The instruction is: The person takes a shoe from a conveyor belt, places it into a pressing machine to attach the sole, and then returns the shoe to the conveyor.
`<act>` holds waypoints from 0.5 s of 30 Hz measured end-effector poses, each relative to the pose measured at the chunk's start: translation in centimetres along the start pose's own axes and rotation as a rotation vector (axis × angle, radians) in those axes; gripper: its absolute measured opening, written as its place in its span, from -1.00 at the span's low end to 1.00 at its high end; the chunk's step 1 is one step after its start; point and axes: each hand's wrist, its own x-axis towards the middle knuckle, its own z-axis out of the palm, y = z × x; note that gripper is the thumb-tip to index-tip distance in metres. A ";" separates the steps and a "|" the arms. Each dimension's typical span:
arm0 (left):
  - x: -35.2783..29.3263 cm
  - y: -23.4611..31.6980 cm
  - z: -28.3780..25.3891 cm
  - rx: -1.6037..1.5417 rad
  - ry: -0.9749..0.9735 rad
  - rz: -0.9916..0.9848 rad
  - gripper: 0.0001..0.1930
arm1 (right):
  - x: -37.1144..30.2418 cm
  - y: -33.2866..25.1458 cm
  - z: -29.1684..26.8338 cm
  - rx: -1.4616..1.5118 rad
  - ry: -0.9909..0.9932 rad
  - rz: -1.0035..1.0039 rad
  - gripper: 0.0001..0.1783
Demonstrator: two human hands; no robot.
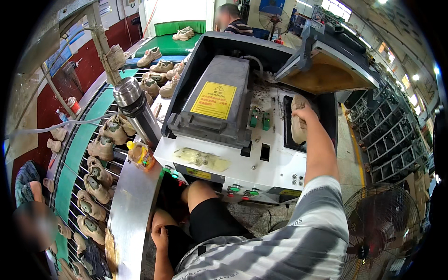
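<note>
My right hand (305,113) is closed round a beige shoe (298,130), which sits over the dark recessed opening on the right side of a white and black machine (280,163). Above that opening the machine's hinged lid (333,70) stands raised, its underside brown. Fingers curled, my left hand (160,237) rests by my thigh near the metal table edge, with nothing seen in it. Left of the opening is a grey metal housing (217,84) bearing a yellow warning label. Small green parts (266,121) lie between the two.
To my left, a roller conveyor (70,186) carries several beige shoes (93,189). A steel flask (135,107) and a bottle of yellowish liquid (141,156) stand beside the machine. A floor fan (380,233) and racks (392,135) are at right. Other people sit far left and behind the machine.
</note>
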 end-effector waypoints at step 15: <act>-1.1 5.8 18.4 0.372 -0.640 0.292 -0.76 | -22.0 11.5 3.7 0.457 0.546 -0.633 -0.69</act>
